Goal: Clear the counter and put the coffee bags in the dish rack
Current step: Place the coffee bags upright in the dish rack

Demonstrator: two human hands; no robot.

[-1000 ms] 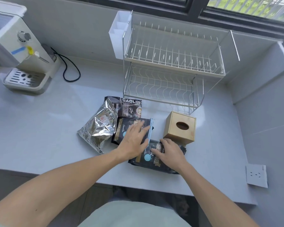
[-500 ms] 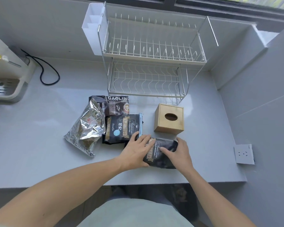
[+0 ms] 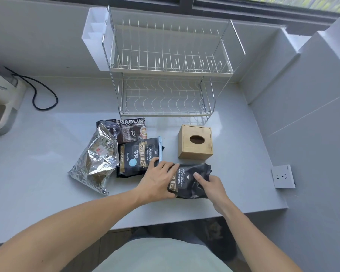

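A wooden tissue box (image 3: 195,143) with an oval hole in its top stands just beyond the right fingers, between them and the dish rack (image 3: 165,73). Beyond the left fingertips lies a second black coffee bag (image 3: 138,156) with a blue strip along its edge; the left fingers touch its near right corner. Further out past it sits a dark bag printed GAOLIN (image 3: 129,130), and to the left of the left hand a crinkled silver foil bag (image 3: 96,160) overlaps both.

The left hand (image 3: 155,183) and right hand (image 3: 211,186) grip one black coffee bag (image 3: 188,180) from either side, fingers curled onto its glossy, wrinkled face, gold lettering between them. It lies on the grey counter (image 3: 37,173), close to the near edge.

Bare counter runs right of the right hand to the counter's end, where a white wall socket (image 3: 283,176) sits on the side wall. The rack is white wire, two tiers, both bare, with a white plastic caddy (image 3: 95,38) hung on its left end. Far left, a cream appliance (image 3: 0,107) and looped black cord (image 3: 41,95)
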